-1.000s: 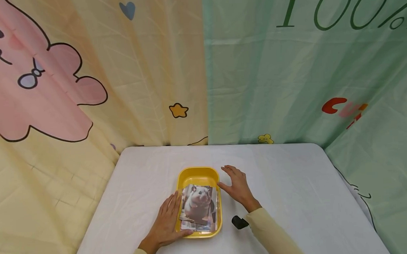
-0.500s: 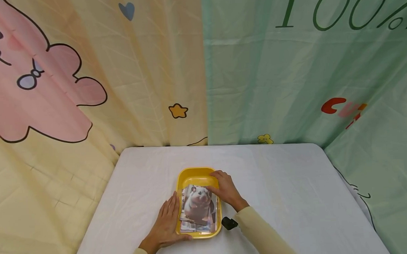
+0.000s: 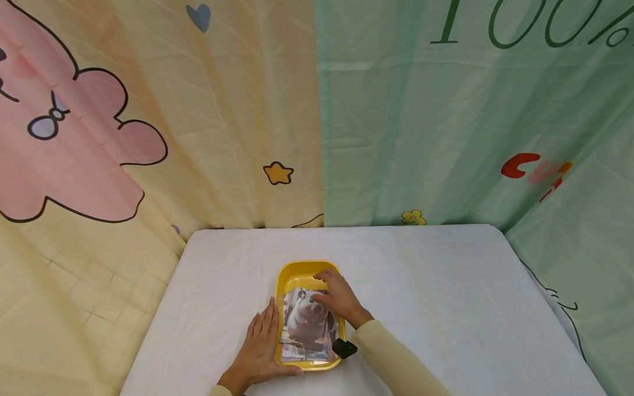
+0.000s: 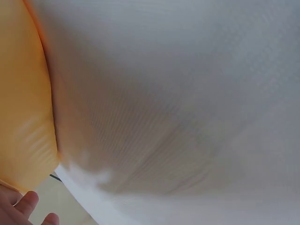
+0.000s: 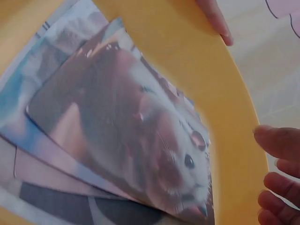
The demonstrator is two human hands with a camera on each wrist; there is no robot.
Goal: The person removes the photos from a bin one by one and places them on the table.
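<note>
One yellow tray (image 3: pixel 298 272) stands on the white worktop (image 3: pixel 446 298), near its front centre. Inside lies one loose stack of photo cards (image 3: pixel 307 344); the right wrist view shows at least four fanned layers, the exact count not readable. The top card (image 3: pixel 300 324) carries a hamster picture.

The left hand (image 3: pixel 259 351) lies flat on the worktop against the tray's left wall, fingers straight, thumb at the near rim, gripping nothing. The right hand (image 3: pixel 338 296) sits over the far right part of the top card, fingers (image 5: pixel 281 140) bent downward just beyond the card's far edge; contact cannot be confirmed.

The tray's far end is bare yellow floor. Open worktop extends on all sides of the tray, widest to the right. Curtains (image 3: pixel 451 129) close the back and sides.
</note>
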